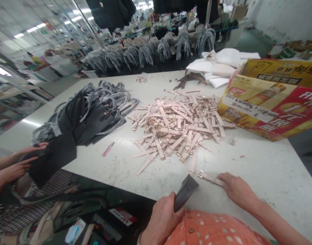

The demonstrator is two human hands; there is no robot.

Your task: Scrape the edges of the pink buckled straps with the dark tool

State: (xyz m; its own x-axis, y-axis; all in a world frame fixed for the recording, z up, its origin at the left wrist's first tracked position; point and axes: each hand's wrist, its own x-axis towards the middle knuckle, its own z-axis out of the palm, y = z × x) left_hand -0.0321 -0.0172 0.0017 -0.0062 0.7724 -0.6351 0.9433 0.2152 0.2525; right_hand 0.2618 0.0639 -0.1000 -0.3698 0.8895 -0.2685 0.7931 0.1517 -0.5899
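Note:
My left hand (pixel 163 216) is closed round a dark grey, leather-like piece (pixel 185 191) with a squared end, held at the table's front edge. I cannot make out exactly what this piece is. Further right, my right hand (pixel 237 190) pinches the end of a pale pink buckle strap (pixel 209 178) that lies low over the tabletop, its metal buckle pointing left. Beyond both hands spreads a large heap of similar pink buckle straps (pixel 176 117), tangled together. One loose strap (pixel 193 162) from the heap reaches toward the dark piece.
At left a co-worker's hands (pixel 23 163) hold a black panel (pixel 55 158) beside a pile of black pieces with wrapped handles (pixel 94 112). A pink cutter (pixel 108 149) lies on the white table (pixel 115 177). A yellow-red carton (pixel 270 102) stands right, white sheets (pixel 219 66) behind.

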